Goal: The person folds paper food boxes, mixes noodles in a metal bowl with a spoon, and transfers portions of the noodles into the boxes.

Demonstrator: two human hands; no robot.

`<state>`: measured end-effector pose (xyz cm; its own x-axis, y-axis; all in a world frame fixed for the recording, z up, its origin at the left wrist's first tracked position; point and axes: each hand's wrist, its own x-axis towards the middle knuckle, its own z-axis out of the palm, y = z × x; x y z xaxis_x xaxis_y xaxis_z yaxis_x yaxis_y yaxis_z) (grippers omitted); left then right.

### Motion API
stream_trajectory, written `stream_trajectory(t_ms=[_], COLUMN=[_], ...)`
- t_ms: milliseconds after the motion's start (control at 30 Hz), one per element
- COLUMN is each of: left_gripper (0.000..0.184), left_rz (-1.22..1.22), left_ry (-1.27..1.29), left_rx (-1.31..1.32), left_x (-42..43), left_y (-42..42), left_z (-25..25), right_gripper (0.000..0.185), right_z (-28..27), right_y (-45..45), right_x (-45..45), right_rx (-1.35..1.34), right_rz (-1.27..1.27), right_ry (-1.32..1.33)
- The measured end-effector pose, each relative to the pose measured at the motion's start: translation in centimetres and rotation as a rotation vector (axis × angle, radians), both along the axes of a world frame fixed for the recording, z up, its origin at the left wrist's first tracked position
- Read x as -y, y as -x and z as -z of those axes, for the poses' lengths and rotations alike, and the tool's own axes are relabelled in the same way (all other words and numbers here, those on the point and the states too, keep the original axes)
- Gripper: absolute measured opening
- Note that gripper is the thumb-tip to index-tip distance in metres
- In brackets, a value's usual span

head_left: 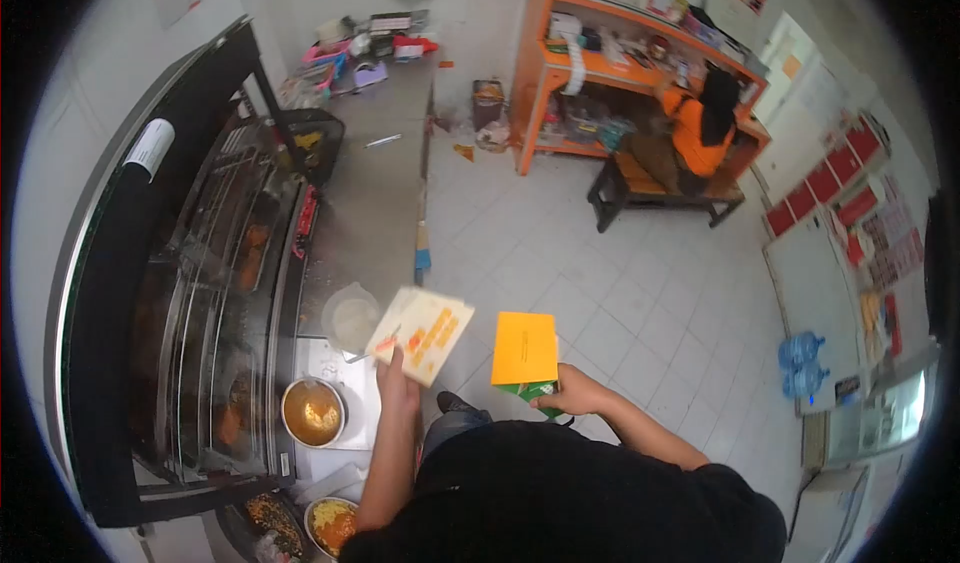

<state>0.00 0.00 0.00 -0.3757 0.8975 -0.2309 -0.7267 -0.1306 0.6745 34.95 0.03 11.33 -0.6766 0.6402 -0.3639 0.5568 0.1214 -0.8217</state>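
Observation:
My left hand (pixel 397 381) is closed on the lower edge of a flat cream packet with orange print (pixel 425 335), held tilted beside the counter. My right hand (pixel 572 393) grips the lower right corner of a yellow and green box (pixel 525 350) above the tiled floor. The two hands are apart. Left of my left hand, a round metal pot (pixel 314 413) with orange-brown contents stands on the counter, and a translucent container (pixel 351 317) sits just behind the cream packet.
A glass food cabinet (pixel 215 293) stands at the left by a metal counter (pixel 370 188). Below are a bowl of yellow and orange food (pixel 333 526) and a dark tray (pixel 262 523). A person in orange sits on a bench (pixel 655 185) at an orange desk (pixel 535 83). Blue bottles (pixel 803 365) stand right.

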Motion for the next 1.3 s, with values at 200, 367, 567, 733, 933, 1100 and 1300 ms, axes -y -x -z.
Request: stream_trajectory(t_ms=[200,367,567,733,933,1100,1300], left_gripper=[0.049,0.052,0.029,0.076,0.066,0.071,0.073], left_rz=[-0.354,-0.521,0.008,-0.115,-0.539,-0.431,-0.164], left_ry=[0.197,0.397,0.329,0.085,0.29,0.643,0.853], left_rx=[-0.144,-0.395,-0.498,-0.22,-0.503,-0.394,-0.366], left_x=[-19.6,-28.3,-21.4,-23.6,-27.3,-27.4,-27.5], left_y=[12.3,20.7,12.4,9.5,11.0,10.6,12.0], left_z=[0.5,3.7,-1.2,-3.9,-7.0,-8.5,-13.1], right_gripper=[0.043,0.048,0.055,0.034,0.022,0.042,0.064], right_z=[-4.0,-4.3,1.3,-0.1,3.1,1.0,0.5], right_y=[9.1,16.5,29.8,38.7,43.7,46.0,49.8], right_x=[-11.0,-20.9,-35.0,-40.1,-45.3,-49.1,-51.2], right_rx=[0.083,-0.027,-0.18,-0.413,-0.382,-0.605,-0.702], right_rz=[0.005,-0.194,-0.148,-0.592,-0.999,-1.062,-0.906], right_ry=[-0.015,-0.255,-0.525,-0.067,0.516,-0.448,-0.91])
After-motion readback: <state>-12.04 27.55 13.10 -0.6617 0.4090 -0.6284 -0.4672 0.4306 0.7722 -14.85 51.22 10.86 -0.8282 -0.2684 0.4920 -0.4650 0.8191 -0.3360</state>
